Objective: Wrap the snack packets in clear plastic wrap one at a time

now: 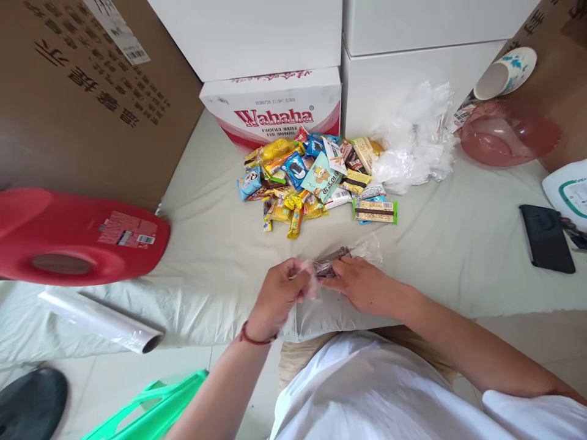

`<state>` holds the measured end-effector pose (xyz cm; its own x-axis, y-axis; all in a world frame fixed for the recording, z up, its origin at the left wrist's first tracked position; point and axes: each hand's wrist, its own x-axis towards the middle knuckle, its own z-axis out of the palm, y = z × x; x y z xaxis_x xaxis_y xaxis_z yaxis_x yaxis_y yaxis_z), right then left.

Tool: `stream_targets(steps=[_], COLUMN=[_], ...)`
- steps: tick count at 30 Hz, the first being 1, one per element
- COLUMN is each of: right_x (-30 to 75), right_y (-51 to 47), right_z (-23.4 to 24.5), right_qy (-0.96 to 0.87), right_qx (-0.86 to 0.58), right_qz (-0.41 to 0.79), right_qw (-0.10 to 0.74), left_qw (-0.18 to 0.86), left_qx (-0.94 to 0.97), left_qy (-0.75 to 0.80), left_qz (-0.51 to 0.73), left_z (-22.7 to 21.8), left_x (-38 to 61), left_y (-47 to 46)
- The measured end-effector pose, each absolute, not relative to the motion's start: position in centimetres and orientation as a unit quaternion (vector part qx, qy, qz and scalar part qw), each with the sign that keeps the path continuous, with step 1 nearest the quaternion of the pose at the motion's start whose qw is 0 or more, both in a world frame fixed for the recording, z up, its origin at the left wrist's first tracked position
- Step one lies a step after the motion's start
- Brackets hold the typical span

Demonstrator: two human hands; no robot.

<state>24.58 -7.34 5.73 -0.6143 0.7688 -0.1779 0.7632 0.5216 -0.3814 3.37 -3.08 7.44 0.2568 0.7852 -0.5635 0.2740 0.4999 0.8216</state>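
My left hand [277, 296] is closed, pinching the edge of a thin clear plastic bag [367, 247]. My right hand [364, 284] grips a brown snack bar [332, 261] that lies partly inside that bag. Both hands hover just above the pale sheet [220, 244] in front of me. Beyond them lies a heap of several wrapped snacks [312, 177], and one green-edged bar [376, 211] sits at the heap's near right.
A Wahaha water carton [270, 107] and white boxes stand behind the heap. Crumpled clear bags [417, 146], a pink basin [507, 134] and a black phone [545, 238] are to the right. A red jug [77, 238] and a roll of plastic film [98, 318] lie left.
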Motion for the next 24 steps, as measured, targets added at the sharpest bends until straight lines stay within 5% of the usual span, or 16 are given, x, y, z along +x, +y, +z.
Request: stream_targets(steps=[4,7,10,14,20,24], right_x=[25.2,26.9,28.7,30.2,28.6,26.0], right_y=[-7.6,-7.5,-7.2,-7.3,-8.8,-9.3], right_z=[6.1,6.7,6.5,4.7,4.6,5.5], right_qy=[-0.864,-0.846,-0.752,-0.656,-0.641,-0.590], right_qx=[-0.447,-0.412,-0.555,-0.722,-0.738,-0.721], right_qz=[0.229,0.319,0.288,0.152,0.200,0.325], right_qw=[0.028,0.112,0.209,0.157,0.073,0.164], left_qw=[0.661,0.500,0.311,0.197,0.209,0.220], left_qx=[0.414,0.596,0.723,0.734,0.718,0.732], left_qy=[0.557,0.562,0.576,0.617,0.637,0.565], left_qz=[0.286,0.280,0.223,0.203,0.190,0.311], left_z=[5.5,3.7,2.9,2.9,2.8,2.4], left_x=[7.2,8.3,8.6,8.6,8.8,9.9], left_y=[-3.4,-3.8,-4.4,-4.4,-3.7,-5.4])
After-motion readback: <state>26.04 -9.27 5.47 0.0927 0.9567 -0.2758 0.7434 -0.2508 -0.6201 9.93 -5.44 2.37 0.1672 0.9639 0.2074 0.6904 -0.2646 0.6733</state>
